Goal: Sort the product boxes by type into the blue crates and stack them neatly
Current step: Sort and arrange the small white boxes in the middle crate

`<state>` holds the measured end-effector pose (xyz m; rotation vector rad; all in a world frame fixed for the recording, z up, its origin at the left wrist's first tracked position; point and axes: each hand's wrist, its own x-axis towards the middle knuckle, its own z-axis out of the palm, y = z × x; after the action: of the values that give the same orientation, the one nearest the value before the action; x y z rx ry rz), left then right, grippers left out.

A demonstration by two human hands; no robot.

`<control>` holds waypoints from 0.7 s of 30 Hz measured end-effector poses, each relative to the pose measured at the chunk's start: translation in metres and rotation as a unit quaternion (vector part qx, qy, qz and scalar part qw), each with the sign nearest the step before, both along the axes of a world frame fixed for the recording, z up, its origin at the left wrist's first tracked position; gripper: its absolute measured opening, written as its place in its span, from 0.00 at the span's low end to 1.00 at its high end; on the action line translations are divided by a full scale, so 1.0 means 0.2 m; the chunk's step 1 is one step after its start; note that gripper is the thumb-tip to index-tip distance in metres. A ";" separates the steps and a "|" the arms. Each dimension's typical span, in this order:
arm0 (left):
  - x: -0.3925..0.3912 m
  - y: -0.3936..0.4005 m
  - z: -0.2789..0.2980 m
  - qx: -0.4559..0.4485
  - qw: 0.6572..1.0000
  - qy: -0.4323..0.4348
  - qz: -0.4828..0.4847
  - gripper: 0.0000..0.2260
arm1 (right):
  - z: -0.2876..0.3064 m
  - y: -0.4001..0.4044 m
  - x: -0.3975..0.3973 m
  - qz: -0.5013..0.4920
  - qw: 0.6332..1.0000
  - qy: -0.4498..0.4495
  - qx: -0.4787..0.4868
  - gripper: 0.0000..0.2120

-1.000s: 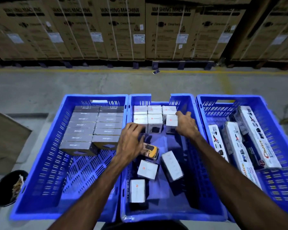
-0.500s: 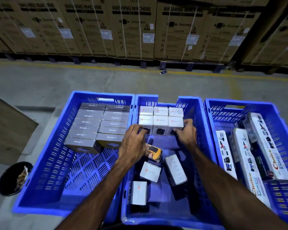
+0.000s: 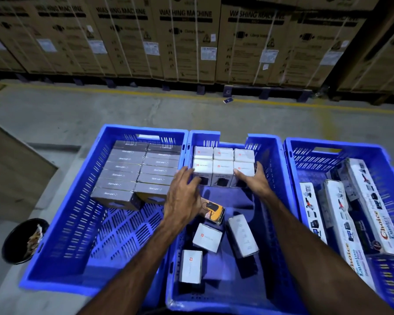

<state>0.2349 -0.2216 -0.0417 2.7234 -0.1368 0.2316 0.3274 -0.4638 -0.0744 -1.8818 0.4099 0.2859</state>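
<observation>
Three blue crates stand side by side. The middle crate [image 3: 268,142] holds a neat block of white boxes [image 3: 223,167] at its far end. My left hand [image 3: 182,196] touches the block's left front box with spread fingers. My right hand [image 3: 251,179] presses against the right front box. Neither hand grips anything. Loose in the same crate lie an orange-and-black box [image 3: 213,212] and three white boxes [image 3: 207,237] nearer to me. The left crate [image 3: 62,228] has grey boxes [image 3: 137,171] stacked in two columns. The right crate [image 3: 341,148] holds long white boxes [image 3: 373,210].
A black bin [image 3: 21,242] with scraps stands on the floor left of the crates. A brown board [image 3: 11,169] lies further left. Large washing machine cartons [image 3: 191,42] line the back on pallets behind a yellow floor line.
My right hand set a white box at the right front of the block and slid down its side. My left hand moved up to the block's left front. The camera tilted.
</observation>
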 end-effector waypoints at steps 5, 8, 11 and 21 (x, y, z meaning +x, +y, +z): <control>0.02 0.01 -0.03 -0.016 0.996 0.043 0.077 0.31 | -0.01 -0.02 0.04 -0.013 0.999 0.017 0.038 0.44; 0.02 0.00 -0.03 0.007 0.997 0.057 0.060 0.32 | 0.00 -0.05 0.04 0.006 0.999 0.029 0.030 0.45; 0.02 0.01 -0.03 -0.006 0.997 0.050 0.059 0.31 | 0.02 -0.03 0.02 -0.010 1.000 0.006 -0.006 0.44; 0.03 0.04 -0.05 -0.152 0.984 0.025 0.090 0.25 | -0.11 0.14 -0.42 0.263 0.899 -0.143 -0.320 0.30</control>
<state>0.2402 -0.2135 -0.0524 2.4347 0.1497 0.2168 0.2442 -0.4364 -0.0972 -2.6266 -0.2590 0.2382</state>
